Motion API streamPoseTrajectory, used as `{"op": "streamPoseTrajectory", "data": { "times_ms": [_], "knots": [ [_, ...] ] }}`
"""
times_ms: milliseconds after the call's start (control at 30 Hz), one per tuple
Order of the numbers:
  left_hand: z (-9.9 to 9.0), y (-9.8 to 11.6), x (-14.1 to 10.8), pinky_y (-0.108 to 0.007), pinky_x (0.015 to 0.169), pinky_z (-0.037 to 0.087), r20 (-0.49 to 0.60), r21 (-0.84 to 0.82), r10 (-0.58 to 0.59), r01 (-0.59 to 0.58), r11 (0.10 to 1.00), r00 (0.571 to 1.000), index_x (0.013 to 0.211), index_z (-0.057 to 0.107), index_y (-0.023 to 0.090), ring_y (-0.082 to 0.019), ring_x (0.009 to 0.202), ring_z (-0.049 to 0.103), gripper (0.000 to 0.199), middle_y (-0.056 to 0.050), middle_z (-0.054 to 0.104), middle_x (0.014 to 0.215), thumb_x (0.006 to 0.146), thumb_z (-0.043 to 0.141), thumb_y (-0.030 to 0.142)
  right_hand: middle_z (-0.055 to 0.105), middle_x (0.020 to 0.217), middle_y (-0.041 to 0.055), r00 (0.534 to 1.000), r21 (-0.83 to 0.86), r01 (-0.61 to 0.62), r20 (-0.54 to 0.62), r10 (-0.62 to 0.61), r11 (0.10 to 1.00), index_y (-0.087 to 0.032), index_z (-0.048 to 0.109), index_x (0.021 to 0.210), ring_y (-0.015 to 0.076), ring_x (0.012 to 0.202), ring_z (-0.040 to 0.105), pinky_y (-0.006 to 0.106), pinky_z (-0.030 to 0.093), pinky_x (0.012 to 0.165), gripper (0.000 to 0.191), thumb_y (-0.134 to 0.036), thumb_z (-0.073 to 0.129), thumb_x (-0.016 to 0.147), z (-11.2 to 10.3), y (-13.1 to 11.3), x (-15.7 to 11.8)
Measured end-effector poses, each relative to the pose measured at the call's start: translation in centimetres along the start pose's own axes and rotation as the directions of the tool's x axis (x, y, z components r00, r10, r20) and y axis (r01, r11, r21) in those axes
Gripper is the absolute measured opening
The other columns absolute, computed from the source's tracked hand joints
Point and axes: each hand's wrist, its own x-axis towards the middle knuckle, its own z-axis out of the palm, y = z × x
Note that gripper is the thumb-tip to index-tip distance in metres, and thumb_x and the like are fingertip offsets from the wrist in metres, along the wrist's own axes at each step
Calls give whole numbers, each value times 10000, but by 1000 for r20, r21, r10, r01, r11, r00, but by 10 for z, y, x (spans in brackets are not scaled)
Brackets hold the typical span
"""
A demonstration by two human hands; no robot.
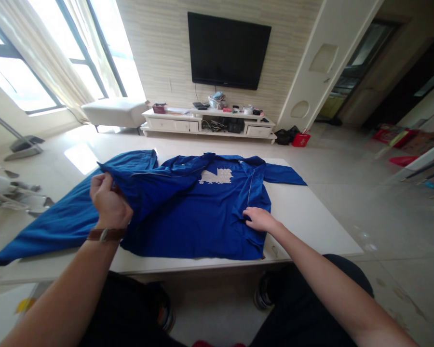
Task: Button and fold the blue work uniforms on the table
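A blue jacket [198,226] lies spread open on the white table [307,217], its inside facing up and a ragged pale patch [219,177] near the collar. My left hand [110,200] pinches the edge of the left front panel and holds it raised off the table. On the other side, my right hand [259,219] has its fingers closed on the right front panel, low near the hem. One sleeve [284,174] stretches out to the right. More blue cloth [65,212] lies at the left and hangs past the table's edge; whether it is a separate garment I cannot tell.
Beyond the table stands a low white TV cabinet [169,124] with small items on top, beneath a wall-mounted television [227,50]. A white bench [114,113] is near the windows. A red bag [301,139] sits on the floor. My knees are under the near table edge.
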Motion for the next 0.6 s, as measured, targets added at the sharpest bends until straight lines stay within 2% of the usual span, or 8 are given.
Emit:
{"op": "streamPoseTrajectory", "data": {
  "times_ms": [167,300,400,600],
  "knots": [
    [6,-4,-22,-157,530,296,121,-11,72,-71,997,990,697,443,158,-41,552,326,278,88,360,598,829,684,113,686,1138,83,1000,2,11,-7,-11,1000,-209,679,1113,234,1050,642,276,439,800,225,-244,568,920,1,1,0],
    [2,-7,-23,-186,499,225,125,86,85,-96,992,989,707,461,162,-52,541,277,262,93,328,583,821,697,178,683,1153,95,1000,6,21,1,-21,1000,-197,675,1125,236,1060,638,282,442,823,227,-243,570,929,0,1,-1],
    [-1,-9,-21,-196,501,236,120,126,54,-69,990,991,725,487,162,-60,537,316,193,86,359,583,820,655,168,684,1144,97,999,4,36,4,-36,999,-191,675,1109,238,1047,640,284,441,821,217,-245,574,924,1,2,0],
    [5,-5,-25,-187,502,283,86,90,-22,14,996,996,711,483,166,-59,518,361,170,82,415,567,798,628,145,684,1143,97,999,4,42,-4,-42,999,-187,677,1103,237,1044,640,281,435,820,219,-233,575,915,3,3,1]
  ]
}}
